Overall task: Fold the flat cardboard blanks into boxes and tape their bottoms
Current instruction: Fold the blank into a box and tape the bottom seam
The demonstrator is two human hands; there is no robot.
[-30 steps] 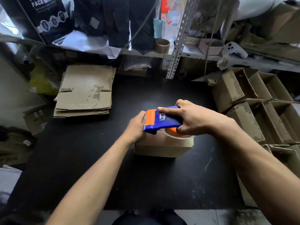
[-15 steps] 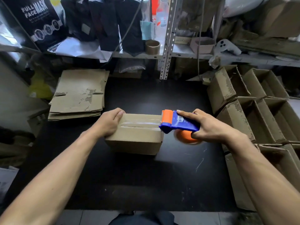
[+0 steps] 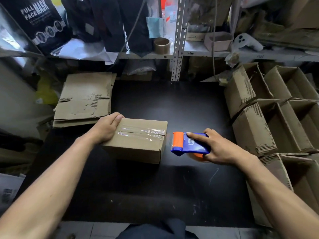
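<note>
A small cardboard box [image 3: 138, 144] lies on the black table [image 3: 155, 187], its upward face sealed by a strip of clear tape along the seam. My left hand [image 3: 107, 129] grips the box's left end, thumb on top. To the right of the box, my right hand [image 3: 215, 147] holds a blue and orange tape dispenser [image 3: 188, 144], its orange cutter end a short gap from the box's right edge. A stack of flat cardboard blanks [image 3: 86, 99] sits at the table's back left.
Several folded open boxes [image 3: 269, 121] are piled along the right side. A metal shelf [image 3: 215, 53] behind the table carries a tape roll [image 3: 162, 45], a small carton, a white game controller and dark bags. A perforated upright post stands at the back centre.
The dispenser ran across the box top from left to right, laying tape along the seam, and has come off the right edge. My left hand stayed on the box's left end.
</note>
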